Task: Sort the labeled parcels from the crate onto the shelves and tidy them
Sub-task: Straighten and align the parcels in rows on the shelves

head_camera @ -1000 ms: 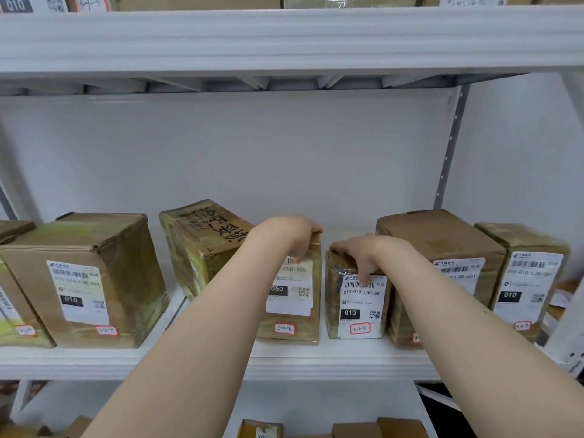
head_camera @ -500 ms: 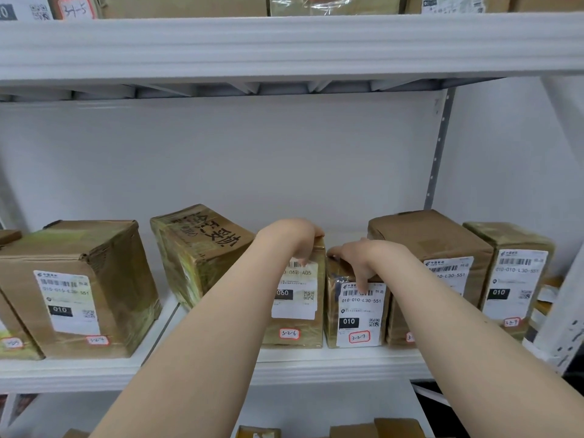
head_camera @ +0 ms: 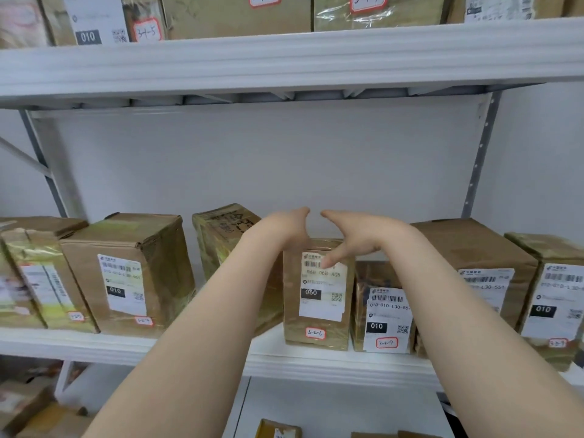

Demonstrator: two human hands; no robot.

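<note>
A tall brown parcel (head_camera: 319, 298) labelled 060, with a red-framed tag 3-2-6, stands upright at the front of the middle shelf (head_camera: 316, 363). My left hand (head_camera: 281, 230) is at its top left corner, thumb stretched out; its fingers are hidden behind the hand. My right hand (head_camera: 350, 240) hovers over the top right, thumb out, with straight fingers reaching down onto the label. Right beside it stands a shorter parcel (head_camera: 387, 317) labelled 010, tagged 3-2-7, with no hand on it.
A tilted parcel with handwriting (head_camera: 224, 238) leans behind my left forearm. Labelled boxes stand at the left (head_camera: 126, 273) and right (head_camera: 474, 254), (head_camera: 553, 295). The upper shelf (head_camera: 284, 58) carries more parcels. Below, further parcels (head_camera: 278, 429) show.
My right hand has left the short 010 parcel and moved left over the 060 parcel. My left hand has risen from gripping that parcel's top. The view has shifted upward.
</note>
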